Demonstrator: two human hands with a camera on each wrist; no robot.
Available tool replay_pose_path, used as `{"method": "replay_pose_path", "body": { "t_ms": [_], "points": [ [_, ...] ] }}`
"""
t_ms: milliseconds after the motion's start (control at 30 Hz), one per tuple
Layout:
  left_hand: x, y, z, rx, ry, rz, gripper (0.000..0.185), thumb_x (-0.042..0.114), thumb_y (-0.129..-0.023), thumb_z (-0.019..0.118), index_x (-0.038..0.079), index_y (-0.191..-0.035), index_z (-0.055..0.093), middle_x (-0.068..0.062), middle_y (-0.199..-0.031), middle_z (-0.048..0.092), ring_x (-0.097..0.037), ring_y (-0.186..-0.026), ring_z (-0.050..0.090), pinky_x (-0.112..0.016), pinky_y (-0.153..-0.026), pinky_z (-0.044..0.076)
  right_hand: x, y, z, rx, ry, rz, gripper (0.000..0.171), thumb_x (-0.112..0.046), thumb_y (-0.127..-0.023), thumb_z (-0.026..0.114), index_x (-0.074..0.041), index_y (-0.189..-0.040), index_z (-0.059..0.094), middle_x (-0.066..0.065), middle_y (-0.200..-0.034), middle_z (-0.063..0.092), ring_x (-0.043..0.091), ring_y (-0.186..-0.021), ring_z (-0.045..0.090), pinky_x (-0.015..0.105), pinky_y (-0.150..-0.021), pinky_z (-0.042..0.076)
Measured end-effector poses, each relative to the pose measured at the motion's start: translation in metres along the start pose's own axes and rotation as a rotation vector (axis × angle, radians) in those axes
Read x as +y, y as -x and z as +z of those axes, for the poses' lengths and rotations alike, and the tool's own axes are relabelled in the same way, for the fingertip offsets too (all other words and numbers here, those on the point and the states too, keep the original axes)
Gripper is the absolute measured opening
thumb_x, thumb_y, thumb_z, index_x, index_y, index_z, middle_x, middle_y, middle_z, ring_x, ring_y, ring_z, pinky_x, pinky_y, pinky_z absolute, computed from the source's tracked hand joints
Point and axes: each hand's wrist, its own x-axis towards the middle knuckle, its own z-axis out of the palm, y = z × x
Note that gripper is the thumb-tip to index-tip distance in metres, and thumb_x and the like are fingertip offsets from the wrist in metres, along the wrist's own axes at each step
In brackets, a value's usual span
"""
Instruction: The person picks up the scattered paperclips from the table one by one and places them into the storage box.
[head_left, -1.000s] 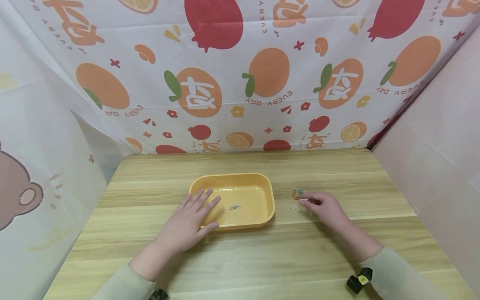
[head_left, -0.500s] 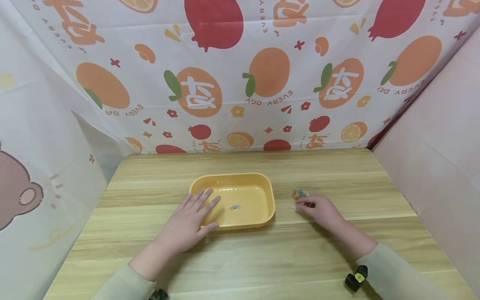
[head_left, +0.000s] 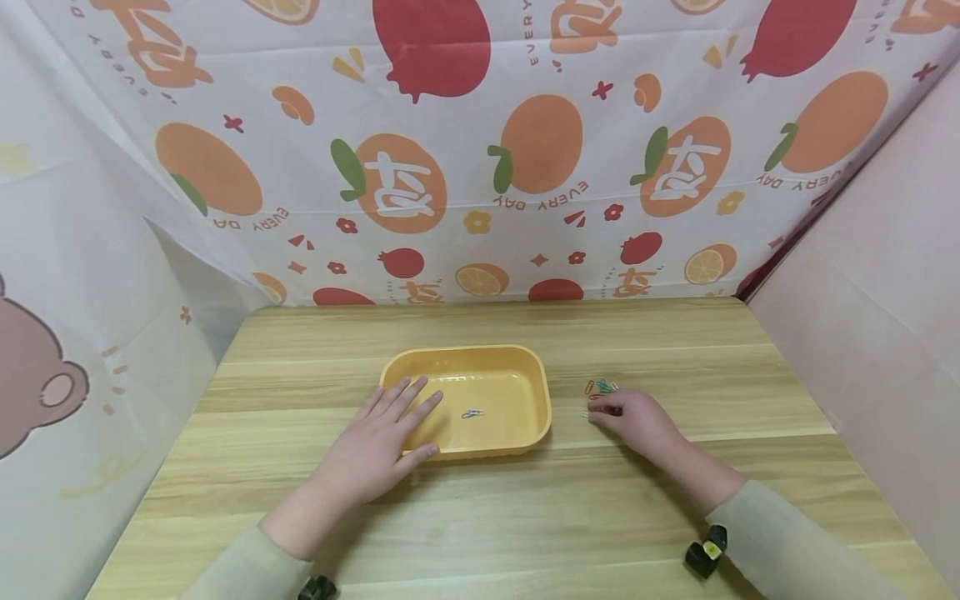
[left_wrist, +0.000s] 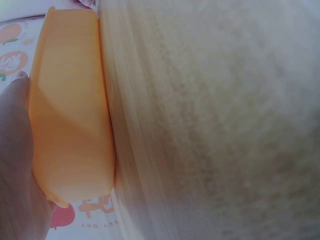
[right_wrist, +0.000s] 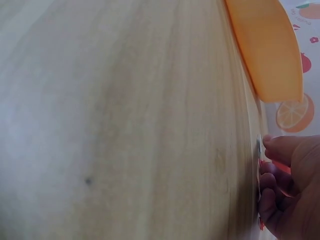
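My left hand (head_left: 382,446) rests on the left side of a yellow plastic tray (head_left: 542,400), fingers spread over the rim and thumb along the near edge. In the left wrist view it lies along the outer wall of the tray (left_wrist: 70,110). Two or so paper clips (head_left: 472,413) lie inside. Right of the tray, my right hand (head_left: 637,421) is low over the table, fingers bent, thumb and index tips at a whitish paper clip (head_left: 585,414). I cannot tell whether they pinch it. Orange and green paper clips (head_left: 602,387) lie just beyond these fingertips, some hidden by the hand.
The wooden table (head_left: 480,533) carries the tray and the loose clips. A fruit-print cloth (head_left: 465,167) hangs behind the table's far edge, with pale cloth walls to the left and right (head_left: 885,275).
My right hand has moved left and slightly toward me, from over the clip cluster to the whitish clip. My left hand and the tray stay in place.
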Motion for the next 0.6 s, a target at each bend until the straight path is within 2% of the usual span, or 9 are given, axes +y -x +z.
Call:
{"method": "replay_pose_path", "body": {
  "t_ms": [300,600],
  "points": [
    [0.0003,0.0001,-0.0005,-0.001,0.012,0.0,0.07,0.062,-0.099,0.041,0.026,-0.158,0.028,-0.007,-0.164,0.022,-0.032,-0.15,0.018,-0.054,-0.121,0.012,-0.0021,-0.0016,0.0012,0.004,0.073,-0.03,0.016,-0.027,-0.089,0.075,-0.019,-0.103,0.08,-0.005,-0.094,0.071,0.015,-0.089,0.065,0.042,-0.083,0.055],
    [-0.0011,0.0003,0.0011,0.009,0.006,0.004,0.07,0.061,-0.099,0.043,0.027,-0.158,0.027,-0.006,-0.164,0.022,-0.031,-0.15,0.018,-0.054,-0.121,0.014,-0.0045,-0.0047,-0.0004,-0.027,0.055,0.0,0.008,-0.024,-0.089,0.075,-0.021,-0.096,0.079,-0.008,-0.089,0.068,0.009,-0.084,0.061,0.036,-0.076,0.054]
  ]
}}
